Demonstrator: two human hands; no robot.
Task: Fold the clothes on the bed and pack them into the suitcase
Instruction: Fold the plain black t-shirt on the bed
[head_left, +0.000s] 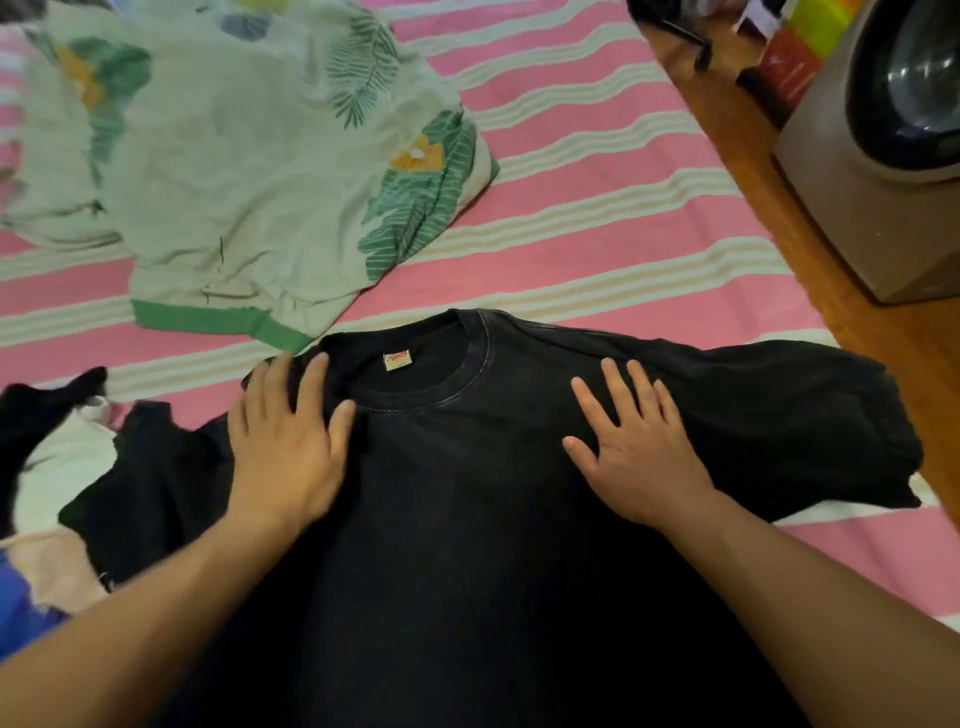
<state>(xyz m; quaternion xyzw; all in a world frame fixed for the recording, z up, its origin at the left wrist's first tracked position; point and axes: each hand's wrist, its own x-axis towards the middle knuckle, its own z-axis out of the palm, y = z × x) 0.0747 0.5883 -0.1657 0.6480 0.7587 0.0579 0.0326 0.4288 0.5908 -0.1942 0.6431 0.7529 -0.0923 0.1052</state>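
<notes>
Left hand (283, 447) and right hand (641, 457) lie flat, palms down, grasping nothing, either side of the ribbed neckline (441, 358) of the black cotton T-shirt (467, 519). Shirt spread on pink striped bedsheet (597, 208), long axis from neckline toward the person; right sleeve (805, 415) extends outward, nearer the right hand, probably folded first.

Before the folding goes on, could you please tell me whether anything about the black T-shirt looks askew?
Yes: the black T-shirt lies flat under both hands, but its right sleeve is bunched and its left sleeve rumpled.

Black T-shirt (467, 493) spread flat across frame centre on pink striped bed (597, 218), left hand (285, 441) and right hand (639, 447) pressed flat, fingers spread, leaf-print shirt (249, 171) upper left
</notes>
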